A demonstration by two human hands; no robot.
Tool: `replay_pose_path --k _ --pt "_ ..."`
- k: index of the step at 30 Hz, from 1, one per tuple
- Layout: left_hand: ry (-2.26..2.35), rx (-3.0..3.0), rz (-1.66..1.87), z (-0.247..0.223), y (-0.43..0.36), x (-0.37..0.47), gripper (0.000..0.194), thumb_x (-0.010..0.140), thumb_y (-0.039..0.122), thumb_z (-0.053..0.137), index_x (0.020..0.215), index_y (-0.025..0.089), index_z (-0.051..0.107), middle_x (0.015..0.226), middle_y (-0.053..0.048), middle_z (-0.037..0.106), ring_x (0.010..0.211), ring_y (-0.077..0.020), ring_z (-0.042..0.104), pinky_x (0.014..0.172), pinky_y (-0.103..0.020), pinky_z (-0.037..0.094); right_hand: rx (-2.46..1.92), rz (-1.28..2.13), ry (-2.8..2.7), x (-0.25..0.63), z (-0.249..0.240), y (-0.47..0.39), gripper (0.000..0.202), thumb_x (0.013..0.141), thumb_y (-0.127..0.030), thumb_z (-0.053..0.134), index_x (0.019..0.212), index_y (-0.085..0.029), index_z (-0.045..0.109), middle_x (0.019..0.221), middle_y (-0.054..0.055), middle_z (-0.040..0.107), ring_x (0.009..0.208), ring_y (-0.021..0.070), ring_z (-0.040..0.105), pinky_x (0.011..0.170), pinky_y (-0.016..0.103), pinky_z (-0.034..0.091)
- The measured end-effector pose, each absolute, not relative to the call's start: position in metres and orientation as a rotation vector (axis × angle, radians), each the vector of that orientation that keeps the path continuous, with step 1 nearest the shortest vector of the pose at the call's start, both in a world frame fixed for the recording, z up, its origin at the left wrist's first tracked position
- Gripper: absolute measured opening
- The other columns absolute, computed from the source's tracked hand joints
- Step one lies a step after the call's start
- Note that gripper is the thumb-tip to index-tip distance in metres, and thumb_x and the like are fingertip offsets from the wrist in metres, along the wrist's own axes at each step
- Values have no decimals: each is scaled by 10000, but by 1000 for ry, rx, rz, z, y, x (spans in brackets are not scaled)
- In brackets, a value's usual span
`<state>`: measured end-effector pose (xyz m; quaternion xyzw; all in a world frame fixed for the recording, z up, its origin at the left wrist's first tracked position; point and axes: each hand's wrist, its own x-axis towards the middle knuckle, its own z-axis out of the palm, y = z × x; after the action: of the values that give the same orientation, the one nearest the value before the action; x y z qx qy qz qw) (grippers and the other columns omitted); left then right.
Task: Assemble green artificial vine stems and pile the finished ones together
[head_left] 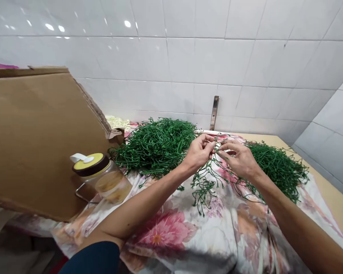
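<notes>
My left hand [199, 151] is closed in a pinch, thumb against forefinger, on thin green plastic stems [207, 186] with small knobbed ends. Close beside it, my right hand [238, 156] pinches at the same strands with thumb and forefinger, its other fingers loosely curled. Several strands dangle below both hands over the floral cloth [165, 228]. A large tangled heap of green stems [160, 144] lies to the left of my hands. Behind my right wrist is a smaller heap of green stems [277, 165]. The exact grip points are partly hidden by the fingers.
At the left stands a large cardboard box [40, 140]. A clear jar with a yellow lid [111, 182], holding brownish contents, leans in front of it. Pale yellowish pieces [117, 122] lie behind the box. A metal strip [214, 113] rests against the white tiled wall [180, 61].
</notes>
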<state>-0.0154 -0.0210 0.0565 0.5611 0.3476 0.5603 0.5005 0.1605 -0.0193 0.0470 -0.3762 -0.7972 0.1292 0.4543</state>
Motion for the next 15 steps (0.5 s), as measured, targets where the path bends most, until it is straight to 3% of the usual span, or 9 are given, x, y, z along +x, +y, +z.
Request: replay_pose_path --k 7,15 --pt "910 1278 1091 25 -24 -9 283 795 346 776 818 123 604 637 10 590 512 -61 495 505 -201 362 -962 -68 -2030 186 20 -38 77 921 -232 672 912 -204 743 1166 125 628 1067 265 607 948 464 523" --pt "902 1150 1088 -10 -30 -20 457 662 419 879 927 129 645 647 18 616 539 -79 544 540 -211 403 -899 -207 -2199 178 0 -52 185 992 -217 560 946 -163 731 1258 167 584 1018 244 597 918 422 536"
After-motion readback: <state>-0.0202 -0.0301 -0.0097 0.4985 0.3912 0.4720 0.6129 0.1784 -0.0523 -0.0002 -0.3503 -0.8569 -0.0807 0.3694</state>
